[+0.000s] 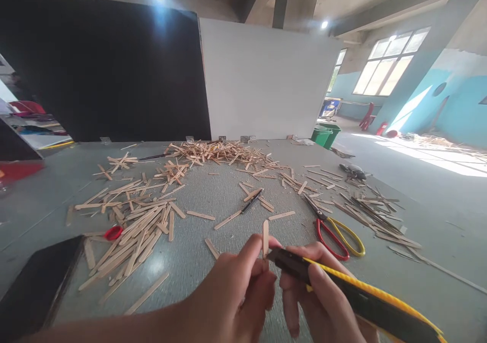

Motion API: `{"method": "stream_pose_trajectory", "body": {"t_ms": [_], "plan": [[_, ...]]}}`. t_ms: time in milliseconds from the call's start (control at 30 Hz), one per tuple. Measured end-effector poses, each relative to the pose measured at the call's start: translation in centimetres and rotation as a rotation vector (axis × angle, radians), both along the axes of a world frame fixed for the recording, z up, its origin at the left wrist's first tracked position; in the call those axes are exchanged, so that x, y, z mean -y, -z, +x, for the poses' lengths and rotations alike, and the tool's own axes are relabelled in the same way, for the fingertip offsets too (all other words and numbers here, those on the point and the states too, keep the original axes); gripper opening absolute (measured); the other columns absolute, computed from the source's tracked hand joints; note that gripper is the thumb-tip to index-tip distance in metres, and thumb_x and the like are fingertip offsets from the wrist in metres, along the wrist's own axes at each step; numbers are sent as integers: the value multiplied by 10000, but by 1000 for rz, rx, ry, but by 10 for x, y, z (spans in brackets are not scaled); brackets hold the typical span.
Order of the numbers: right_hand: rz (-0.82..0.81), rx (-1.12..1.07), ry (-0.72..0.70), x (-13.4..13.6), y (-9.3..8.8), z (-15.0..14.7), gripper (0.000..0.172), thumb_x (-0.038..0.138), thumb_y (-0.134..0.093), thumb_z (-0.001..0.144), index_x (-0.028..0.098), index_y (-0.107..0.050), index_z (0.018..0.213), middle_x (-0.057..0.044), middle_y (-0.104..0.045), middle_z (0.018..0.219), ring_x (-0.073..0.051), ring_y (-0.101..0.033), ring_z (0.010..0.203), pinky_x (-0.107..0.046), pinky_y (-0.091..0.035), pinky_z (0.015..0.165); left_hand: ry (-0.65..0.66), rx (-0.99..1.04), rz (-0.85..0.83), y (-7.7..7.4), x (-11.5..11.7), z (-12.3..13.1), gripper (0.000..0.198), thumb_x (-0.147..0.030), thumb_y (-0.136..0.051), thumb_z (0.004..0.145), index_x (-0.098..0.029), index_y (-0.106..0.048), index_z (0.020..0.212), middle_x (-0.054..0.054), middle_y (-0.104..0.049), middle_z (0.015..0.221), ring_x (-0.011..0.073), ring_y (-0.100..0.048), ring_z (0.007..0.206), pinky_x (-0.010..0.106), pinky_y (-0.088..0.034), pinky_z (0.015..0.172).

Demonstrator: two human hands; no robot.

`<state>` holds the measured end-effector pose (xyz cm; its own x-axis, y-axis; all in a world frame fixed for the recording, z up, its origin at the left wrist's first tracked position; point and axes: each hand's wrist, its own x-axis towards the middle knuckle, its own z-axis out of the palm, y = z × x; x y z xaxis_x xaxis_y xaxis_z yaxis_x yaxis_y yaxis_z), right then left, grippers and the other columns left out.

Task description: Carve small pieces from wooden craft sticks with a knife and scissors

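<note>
My left hand pinches a short wooden craft stick upright between thumb and fingers. Wrapped in my right hand is a yellow and black utility knife, its tip end pointing left at the craft stick. The knife's tip touches or nearly touches the stick's lower part; the blade itself is hard to make out. Just beyond both hands lie scissors with one red and one yellow handle. A black pen rests on loose sticks ahead of my left hand.
Loose craft sticks form a heap at the back and a pile on the left. A red ring and a dark flat object lie at left. Thin strips spread right. Black and white panels stand behind.
</note>
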<state>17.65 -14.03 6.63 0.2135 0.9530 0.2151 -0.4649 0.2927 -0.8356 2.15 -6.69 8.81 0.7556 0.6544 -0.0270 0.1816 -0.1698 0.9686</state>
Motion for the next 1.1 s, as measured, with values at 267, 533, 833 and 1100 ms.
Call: {"method": "stream_pose_trajectory", "body": {"t_ms": [267, 533, 833, 1100], "plan": [[-79, 162, 153, -8, 4, 6, 273, 508, -679, 1018, 254, -773, 1046, 2, -753, 702, -142, -683, 540, -260, -595, 571, -99, 4, -244, -6, -3, 9, 503, -649, -507, 1059, -168, -621, 966, 10, -668, 799, 54, -485, 415, 187, -296, 408], [267, 958, 312, -18, 15, 39, 236, 194, -787, 881, 279, -676, 1071, 46, -749, 727, -122, -653, 515, -206, -549, 516, -102, -161, -85, -22, -7, 1, 454, -595, -472, 1079, -186, -643, 983, -110, -283, 613, 130, -276, 571, 242, -244, 503], [586, 1314, 306, -3, 22, 57, 351, 226, -729, 1004, 206, -604, 1332, -14, -751, 859, -153, -729, 651, -267, -564, 553, -6, -319, 197, -25, -2, -2, 461, -488, -393, 1128, -214, -540, 788, -60, -438, 681, 149, -382, 672, 270, -290, 607], [564, 1369, 130, -4, 9, 65, 356, 216, -626, 1045, 216, -587, 1399, -70, -795, 989, -180, -769, 745, -286, -625, 617, 16, -399, 244, -41, -8, -7, 432, -459, -414, 1109, -198, -719, 949, -46, -488, 684, 154, -427, 634, 265, -303, 582]]}}
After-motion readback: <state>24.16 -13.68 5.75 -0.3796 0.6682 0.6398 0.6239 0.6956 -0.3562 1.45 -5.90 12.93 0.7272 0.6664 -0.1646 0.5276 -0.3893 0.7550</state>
